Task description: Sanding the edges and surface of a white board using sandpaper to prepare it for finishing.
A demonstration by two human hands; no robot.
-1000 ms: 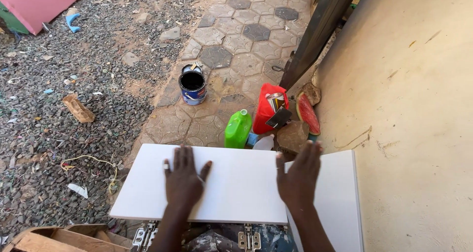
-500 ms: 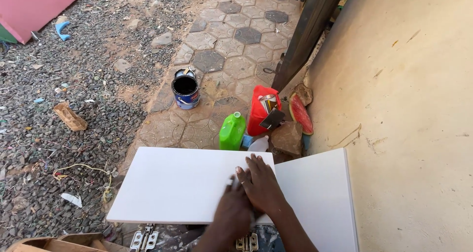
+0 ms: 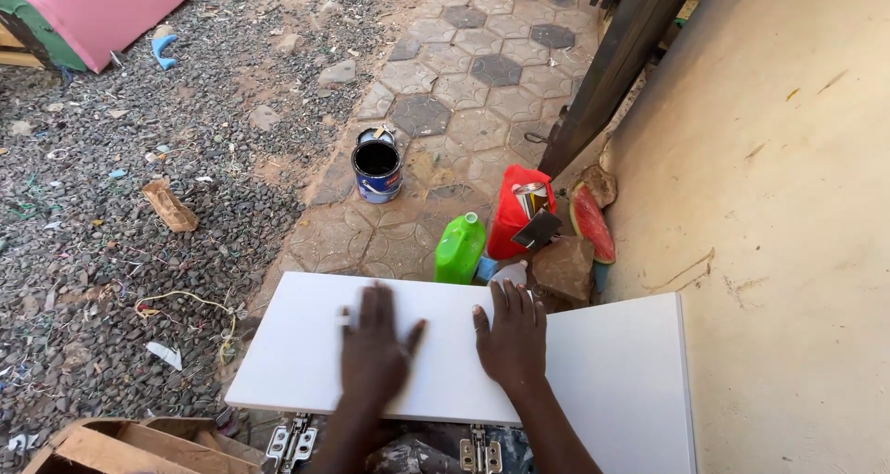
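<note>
Two hands flat on a white board [image 3: 306, 353], palms down, fingers spread, gripping nothing: left hand [image 3: 373, 355] blurred near the middle, right hand [image 3: 512, 337] close beside it toward the board's right end. Board lying level, close below the camera, with metal hinges [image 3: 289, 442] showing under its near edge. Second white panel [image 3: 621, 381] just to the right, against a cream wall [image 3: 788, 187]. Cardboard box [image 3: 111, 446] at the near left corner. Just past the board's far edge, a green bottle [image 3: 460, 248], a red bag [image 3: 513, 214], a brown rock [image 3: 563, 267], a watermelon slice [image 3: 591, 221]. Farther out, an open paint can [image 3: 376, 170] on hexagonal paving; gravel to the left, pink panel [image 3: 111, 11] at the far corner.
</note>
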